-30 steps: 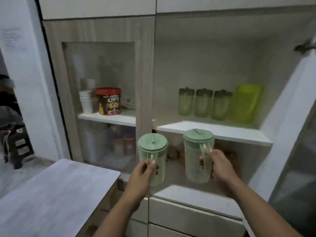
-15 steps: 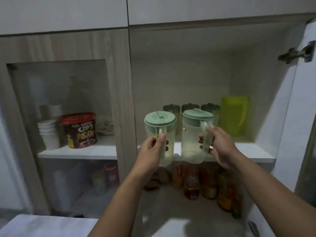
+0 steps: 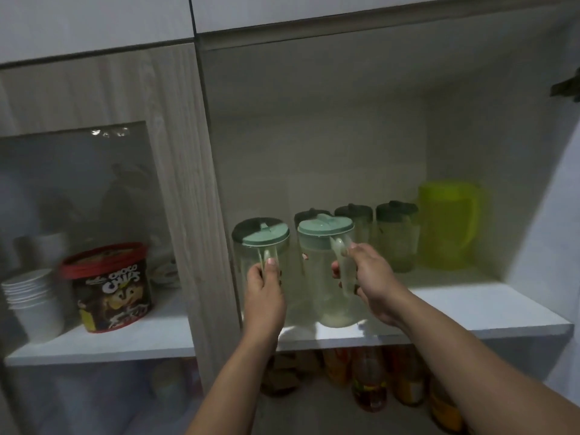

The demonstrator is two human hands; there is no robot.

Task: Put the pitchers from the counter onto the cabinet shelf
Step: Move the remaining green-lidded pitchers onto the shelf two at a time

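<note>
Two clear pitchers with pale green lids are at the front of the white cabinet shelf [image 3: 470, 312]. My left hand [image 3: 263, 293] grips the handle of the left pitcher [image 3: 260, 243], close to the wooden divider. The handle of the right pitcher [image 3: 323, 265] is held by my right hand [image 3: 373, 284]. The right pitcher's base rests at the shelf surface; the left pitcher's base is hidden behind my hand.
Behind them stand three dark-lidded clear jars [image 3: 397, 237] and a yellow-green pitcher [image 3: 448, 224]. A wooden divider [image 3: 194, 215] separates a glass-door section with a cereal tub [image 3: 110, 287] and stacked paper cups [image 3: 31, 302]. Bottles [image 3: 370, 381] fill the shelf below. An open door edge [image 3: 558, 199] is on the right.
Both hands moved the pitchers up and forward, from in front of the shelf edge onto the shelf. The view came closer to the cabinet.
</note>
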